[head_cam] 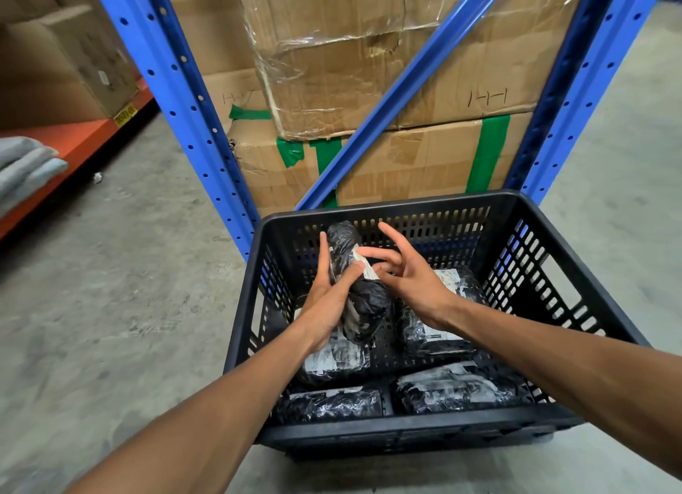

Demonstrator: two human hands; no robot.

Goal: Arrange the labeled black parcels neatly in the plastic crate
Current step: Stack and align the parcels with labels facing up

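Note:
A black perforated plastic crate stands on the concrete floor in front of me. Several black plastic-wrapped parcels with white labels lie flat on its bottom, among them one at the right and two along the near wall. My left hand grips a long black parcel held upright and tilted above the crate's left half. Beside that parcel's white label hovers my right hand, fingers spread, fingertips at or near the label.
A blue steel rack with a diagonal brace rises just behind the crate, holding taped cardboard boxes. An orange shelf with more boxes and grey cloth runs along the left. Bare concrete floor lies left and right of the crate.

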